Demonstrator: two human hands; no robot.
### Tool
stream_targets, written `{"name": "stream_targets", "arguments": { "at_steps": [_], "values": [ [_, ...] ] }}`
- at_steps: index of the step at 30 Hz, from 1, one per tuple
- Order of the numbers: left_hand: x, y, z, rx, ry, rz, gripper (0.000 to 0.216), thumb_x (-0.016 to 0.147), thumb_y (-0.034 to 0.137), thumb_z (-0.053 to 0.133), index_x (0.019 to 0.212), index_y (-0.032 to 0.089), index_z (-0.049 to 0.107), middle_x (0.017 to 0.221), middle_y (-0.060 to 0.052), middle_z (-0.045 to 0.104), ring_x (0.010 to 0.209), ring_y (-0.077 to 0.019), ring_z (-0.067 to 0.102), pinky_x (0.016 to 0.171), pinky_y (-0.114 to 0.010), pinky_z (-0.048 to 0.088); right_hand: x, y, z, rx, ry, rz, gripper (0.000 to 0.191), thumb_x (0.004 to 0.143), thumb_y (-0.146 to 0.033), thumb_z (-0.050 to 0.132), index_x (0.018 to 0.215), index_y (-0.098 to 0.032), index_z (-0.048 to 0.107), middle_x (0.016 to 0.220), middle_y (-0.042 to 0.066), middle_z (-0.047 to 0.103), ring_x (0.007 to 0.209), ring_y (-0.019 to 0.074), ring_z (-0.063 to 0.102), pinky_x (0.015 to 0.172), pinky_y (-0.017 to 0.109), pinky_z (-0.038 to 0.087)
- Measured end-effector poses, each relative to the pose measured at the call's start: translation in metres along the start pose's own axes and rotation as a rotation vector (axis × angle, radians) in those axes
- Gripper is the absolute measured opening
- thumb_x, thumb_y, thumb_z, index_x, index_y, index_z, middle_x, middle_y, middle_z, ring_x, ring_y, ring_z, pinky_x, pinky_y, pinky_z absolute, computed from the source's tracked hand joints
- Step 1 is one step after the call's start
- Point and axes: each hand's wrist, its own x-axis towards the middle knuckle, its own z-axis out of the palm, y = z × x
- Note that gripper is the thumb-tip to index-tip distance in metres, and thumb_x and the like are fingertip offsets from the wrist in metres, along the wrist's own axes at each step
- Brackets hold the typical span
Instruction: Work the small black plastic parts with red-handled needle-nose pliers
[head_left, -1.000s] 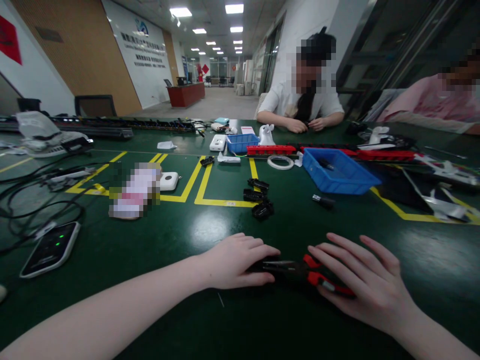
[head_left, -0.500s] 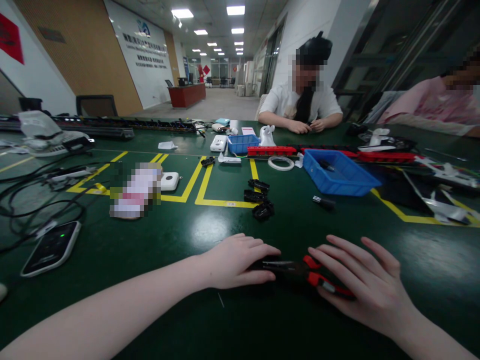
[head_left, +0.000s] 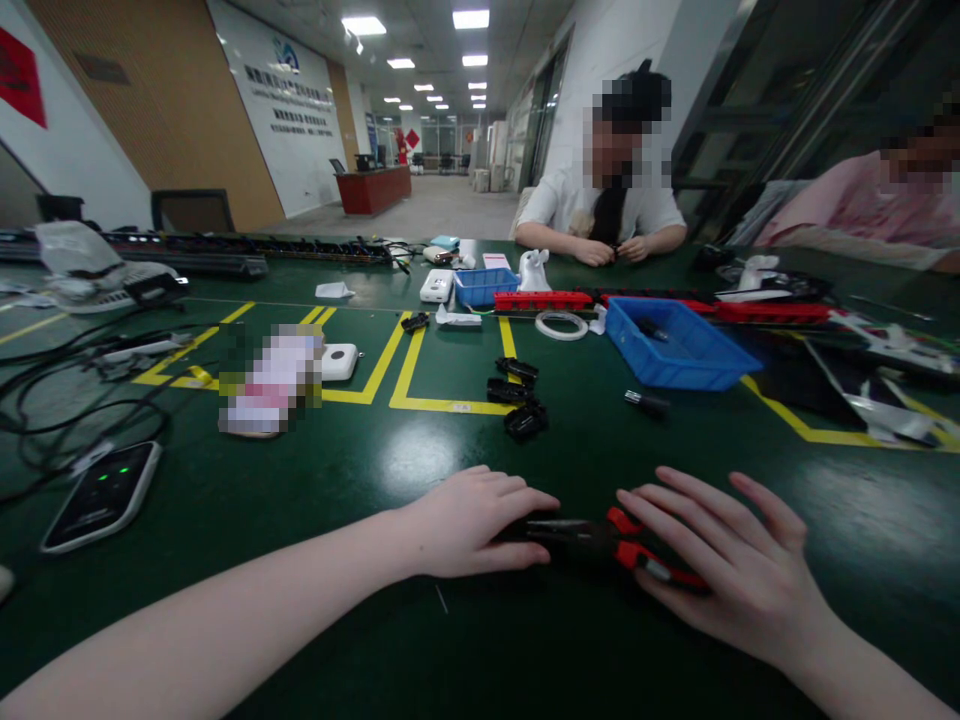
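Note:
A pair of pliers (head_left: 581,533) with red-and-black handles lies low over the table between my hands, its jaws pointing left. My right hand (head_left: 739,570) has the handles between the thumb side and the fingers, with its outer fingers stretched out. My left hand (head_left: 480,525) pinches a dark piece (head_left: 512,530) beside the jaw tips. Most of that piece is covered by the fingers, so its shape is unclear. Beyond the hands sit several black plastic parts (head_left: 526,420) in a short row, and a small black cylinder with a silvery end (head_left: 646,404) lies to their right.
A blue bin (head_left: 679,350) stands at the right, a smaller blue tray (head_left: 486,288) farther back. At left are a phone (head_left: 274,385), a white box (head_left: 339,362), a dark-screened device (head_left: 105,495) and cables (head_left: 150,410). Two people sit across the green table (head_left: 315,640).
My right hand's outer fingers have spread slightly to the right. The left hand and the pliers stay almost where they were.

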Motion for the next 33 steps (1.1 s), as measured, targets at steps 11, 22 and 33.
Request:
{"name": "stream_targets", "arguments": {
  "at_steps": [11, 22, 33],
  "values": [
    [0.0002, -0.0006, -0.0007, -0.059, 0.003, -0.012, 0.040, 0.104, 0.038, 0.052, 0.137, 0.017, 0.053, 0.122, -0.009, 0.070, 0.107, -0.0238, 0.068, 0.091, -0.037, 0.051, -0.0031, 0.0001, 0.0006, 0.001, -0.020, 0.003, 0.031, 0.098, -0.041, 0.055, 0.122, -0.025, 0.065, 0.113, 0.007, 0.077, 0.110, 0.0269, 0.068, 0.112, 0.048, 0.033],
    [0.0003, -0.0013, 0.0003, -0.020, -0.003, -0.004, 0.040, 0.103, 0.041, 0.053, 0.136, 0.017, 0.053, 0.116, -0.009, 0.071, 0.103, -0.0239, 0.069, 0.088, -0.036, 0.051, -0.0039, 0.0011, 0.0012, 0.027, -0.033, -0.007, 0.031, 0.098, -0.042, 0.055, 0.123, -0.025, 0.064, 0.112, 0.007, 0.077, 0.109, 0.0264, 0.069, 0.111, 0.049, 0.035],
    [0.0008, -0.0012, -0.0006, -0.025, 0.003, -0.001, 0.042, 0.101, 0.040, 0.057, 0.135, 0.016, 0.054, 0.113, -0.009, 0.071, 0.100, -0.0230, 0.069, 0.088, -0.035, 0.051, 0.0004, 0.0007, 0.0017, 0.000, -0.010, -0.005, 0.030, 0.099, -0.042, 0.054, 0.121, -0.026, 0.065, 0.110, 0.006, 0.078, 0.104, 0.0254, 0.070, 0.110, 0.048, 0.033]
  ]
}}
